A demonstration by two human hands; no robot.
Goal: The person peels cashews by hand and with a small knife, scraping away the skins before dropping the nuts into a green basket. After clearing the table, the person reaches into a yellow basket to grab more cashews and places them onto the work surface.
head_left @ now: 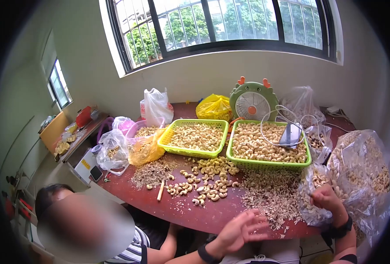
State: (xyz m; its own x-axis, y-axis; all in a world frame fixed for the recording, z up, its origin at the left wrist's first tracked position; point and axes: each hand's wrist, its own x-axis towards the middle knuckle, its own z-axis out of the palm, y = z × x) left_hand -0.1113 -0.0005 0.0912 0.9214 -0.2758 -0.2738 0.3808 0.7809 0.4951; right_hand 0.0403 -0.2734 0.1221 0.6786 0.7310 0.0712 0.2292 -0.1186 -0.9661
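Observation:
My left hand is raised above the front edge of the red table, its fingers spread and slightly blurred, with nothing in it. Just beyond it lies a heap of cashew skin crumbs. My right hand is closed, fingers curled, in front of a clear plastic bag of cashews. What it holds, if anything, is hidden. Loose peeled cashews are scattered at the middle of the table. Behind them stand two green baskets full of cashews.
A phone with a white cable rests on the right basket, before a green fan. Large nut bags crowd the right. A short stick lies near another skin heap. A co-worker in a striped shirt sits at left.

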